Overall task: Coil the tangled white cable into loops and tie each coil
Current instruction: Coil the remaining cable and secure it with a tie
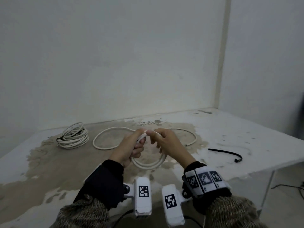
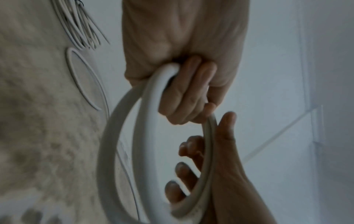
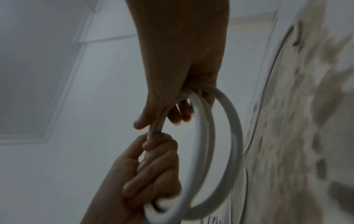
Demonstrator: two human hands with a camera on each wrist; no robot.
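We hold the white cable (image 1: 148,163) above the table (image 1: 230,129), its small coil hanging on edge beneath our hands. Our left hand (image 1: 130,148) is curled round the loops; our right hand (image 1: 166,142) pinches the strand at the top. The slack lies looped across the table behind, near a tied coil (image 1: 73,135) and a black tie (image 1: 227,153).

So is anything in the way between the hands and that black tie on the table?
Nothing visible blocks it. The black tie lies alone on the table, off to the right hand's side. But both that and the left hand are busy gripping the white cable.
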